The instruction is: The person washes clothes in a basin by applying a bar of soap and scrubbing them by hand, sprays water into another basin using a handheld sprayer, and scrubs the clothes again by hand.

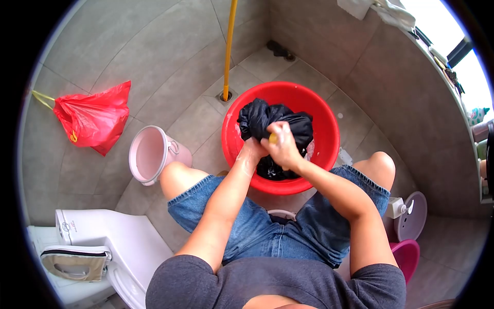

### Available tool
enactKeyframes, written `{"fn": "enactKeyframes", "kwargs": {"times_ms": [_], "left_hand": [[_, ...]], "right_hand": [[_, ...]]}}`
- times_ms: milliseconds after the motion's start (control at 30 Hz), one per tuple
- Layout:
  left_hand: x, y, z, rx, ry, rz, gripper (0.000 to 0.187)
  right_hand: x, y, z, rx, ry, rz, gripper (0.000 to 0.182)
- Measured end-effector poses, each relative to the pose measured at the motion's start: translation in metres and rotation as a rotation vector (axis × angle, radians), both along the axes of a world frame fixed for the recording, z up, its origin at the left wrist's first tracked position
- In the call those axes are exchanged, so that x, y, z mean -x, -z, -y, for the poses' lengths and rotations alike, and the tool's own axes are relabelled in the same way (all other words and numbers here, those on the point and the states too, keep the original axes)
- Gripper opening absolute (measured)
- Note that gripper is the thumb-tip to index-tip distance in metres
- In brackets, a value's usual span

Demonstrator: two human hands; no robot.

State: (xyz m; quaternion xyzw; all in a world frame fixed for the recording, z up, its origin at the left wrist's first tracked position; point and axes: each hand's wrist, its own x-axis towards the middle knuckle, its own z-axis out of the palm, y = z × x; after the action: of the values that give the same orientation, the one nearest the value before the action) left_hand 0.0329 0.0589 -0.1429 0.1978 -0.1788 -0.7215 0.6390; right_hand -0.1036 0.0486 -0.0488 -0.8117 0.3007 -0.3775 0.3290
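Note:
A bunched, wet-looking black garment (296, 123) lies heaped in a red basin (332, 121) between my knees. My left hand (252, 149) is closed on the near left part of the cloth. Crossing in from the right, my right hand (283, 147) grips a small yellow piece that looks like a bar of soap (273, 138), held against the garment. My fingers hide most of the soap. Both hands are close together over the basin, and a little whitish suds shows on my left wrist and by the basin's inner wall.
A pink bucket (149, 154) stands left of my knee. A red plastic bag (95, 116) hangs on the left wall. A yellow pipe (229, 51) enters a floor drain behind the basin. The white toilet (123, 232) is near left; a magenta basin (406, 257) is at right.

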Motion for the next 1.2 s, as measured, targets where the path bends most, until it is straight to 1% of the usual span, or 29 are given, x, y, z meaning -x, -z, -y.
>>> {"fn": "enactKeyframes", "kwargs": {"times_ms": [67, 133, 167, 200, 267, 300, 333, 400, 433, 467, 533, 567, 600, 633, 667, 700, 733, 767, 800, 867, 900, 933, 1000, 1033, 1067, 1100, 1133, 1167, 1200], "left_hand": [[0.005, -0.022, 0.0, 0.031, -0.071, -0.135, 0.066], [0.006, -0.042, 0.003, 0.015, -0.134, -0.178, 0.065], [0.005, -0.05, 0.005, 0.009, -0.163, -0.176, 0.064], [0.006, -0.055, 0.005, 0.015, -0.18, -0.179, 0.064], [0.009, -0.061, 0.006, 0.025, -0.206, -0.197, 0.063], [0.01, -0.063, 0.005, 0.03, -0.212, -0.208, 0.063], [0.015, -0.065, 0.003, 0.031, -0.213, -0.234, 0.062], [0.02, -0.066, 0.002, 0.048, -0.222, -0.247, 0.062], [0.023, -0.066, 0.003, 0.052, -0.226, -0.247, 0.061], [0.025, -0.065, 0.004, 0.06, -0.232, -0.238, 0.061], [0.028, -0.069, 0.004, 0.085, -0.253, -0.176, 0.06], [0.027, -0.069, 0.005, 0.111, -0.265, -0.127, 0.06], [0.027, -0.069, 0.006, 0.15, -0.279, -0.054, 0.059], [0.024, -0.066, 0.009, 0.229, -0.307, 0.098, 0.059], [0.023, -0.063, 0.012, 0.285, -0.33, 0.193, 0.059], [0.023, -0.068, 0.013, 0.342, -0.366, 0.297, 0.058], [0.03, -0.078, 0.007, 0.218, -0.318, -0.019, 0.054], [0.03, -0.077, 0.009, 0.173, -0.292, -0.056, 0.055], [0.03, -0.074, 0.011, 0.128, -0.267, -0.092, 0.056], [0.027, -0.066, 0.01, 0.137, -0.18, -0.461, 0.056], [0.026, -0.062, 0.009, 0.14, -0.133, -0.646, 0.057], [0.026, -0.057, 0.007, 0.141, -0.084, -0.831, 0.057], [0.026, -0.05, 0.004, 0.142, 0.019, -1.196, 0.058], [0.027, -0.056, 0.005, 0.102, -0.015, -1.148, 0.057], [0.028, -0.062, 0.006, 0.061, -0.046, -1.099, 0.056], [0.029, -0.091, 0.01, -0.014, -0.158, -0.819, 0.056], [0.031, -0.108, 0.012, -0.085, -0.263, -0.536, 0.055], [0.033, -0.111, 0.011, -0.083, -0.303, -0.472, 0.054], [0.031, -0.107, 0.011, 0.056, -0.23, -0.513, 0.054]], "right_hand": [[0.006, -0.025, -0.033, -0.081, -0.137, -0.278, 0.041], [0.012, -0.046, -0.044, 0.073, -0.285, -0.553, 0.043], [0.015, -0.058, -0.047, 0.286, -0.33, -0.668, 0.041], [0.017, -0.063, -0.051, 0.474, -0.28, -0.73, 0.035], [0.018, -0.084, -0.051, 0.664, -0.26, -0.781, 0.029], [0.017, -0.091, -0.05, 0.703, -0.21, -0.632, 0.025], [0.013, -0.102, -0.047, 0.649, -0.229, -0.636, 0.028], [0.004, -0.096, -0.032, 0.718, -0.236, -0.37, 0.033], [-0.001, -0.077, -0.019, 0.869, -0.171, -0.262, 0.036], [-0.005, -0.071, -0.009, 0.818, -0.187, -0.275, 0.042], [-0.009, -0.063, 0.008, 0.752, -0.101, -0.201, 0.049], [-0.009, -0.061, 0.013, 0.675, -0.055, -0.2, 0.051], [-0.009, -0.06, 0.017, 0.596, -0.01, -0.2, 0.053], [-0.01, -0.057, 0.022, 0.534, 0.061, -0.18, 0.051], [-0.011, -0.051, 0.027, 0.498, 0.139, -0.123, 0.054], [-0.016, -0.049, 0.033, 0.371, 0.205, -0.075, 0.055], [-0.02, -0.047, 0.037, 0.244, 0.27, -0.026, 0.057], [-0.021, -0.046, 0.035, 0.032, 0.294, 0.061, 0.057], [-0.021, -0.047, 0.026, 0.136, 0.255, -0.006, 0.057], [-0.019, -0.05, 0.001, 0.343, 0.177, -0.138, 0.056], [-0.016, -0.057, -0.009, 0.361, 0.018, -0.156, 0.055], [-0.014, -0.058, -0.013, 0.426, -0.067, -0.17, 0.054], [-0.012, -0.048, 0.007, 0.412, -0.092, -0.146, 0.052], [-0.011, -0.045, 0.018, 0.425, -0.017, -0.136, 0.052], [-0.008, -0.043, 0.028, 0.43, 0.108, -0.146, 0.053], [-0.008, -0.036, 0.041, 0.287, 0.196, -0.093, 0.052], [-0.009, -0.026, 0.053, 0.142, 0.282, -0.04, 0.051], [-0.007, -0.015, 0.062, -0.126, 0.386, 0.036, 0.051], [-0.005, 0.0, 0.072, -0.394, 0.484, 0.112, 0.051]]}}
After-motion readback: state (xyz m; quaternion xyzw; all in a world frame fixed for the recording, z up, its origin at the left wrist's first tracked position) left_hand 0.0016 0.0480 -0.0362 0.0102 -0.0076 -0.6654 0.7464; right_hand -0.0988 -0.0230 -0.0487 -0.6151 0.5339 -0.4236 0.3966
